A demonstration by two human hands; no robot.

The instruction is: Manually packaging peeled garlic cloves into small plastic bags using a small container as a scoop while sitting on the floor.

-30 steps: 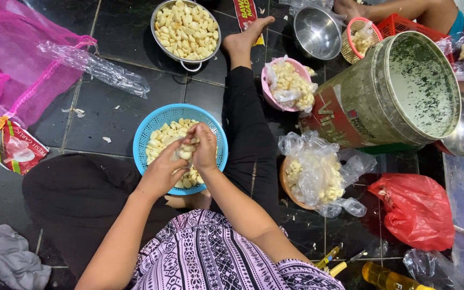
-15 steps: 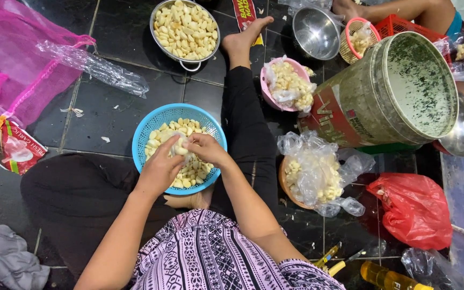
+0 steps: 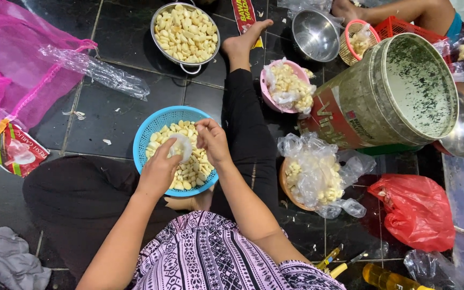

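A blue plastic basket (image 3: 151,124) full of peeled garlic cloves (image 3: 191,171) rests on my lap. Over it, my left hand (image 3: 159,169) pinches a pale piece of garlic skin (image 3: 180,147). My right hand (image 3: 213,140) is just to the right of it, fingers closed on a small clove or bit of peel; which one I cannot tell.
A metal colander of cloves (image 3: 186,33), a pink bowl (image 3: 288,86), a steel bowl (image 3: 315,35), a large tin drum on its side (image 3: 398,94), a bagged bowl of garlic (image 3: 312,177), a red bag (image 3: 417,209) and pink netting (image 3: 12,59) surround me. Another person's legs (image 3: 404,11) are at top right.
My hands have drawn slightly apart over the basket. A pale skin now shows in my left hand's fingers, lifted off the clove.
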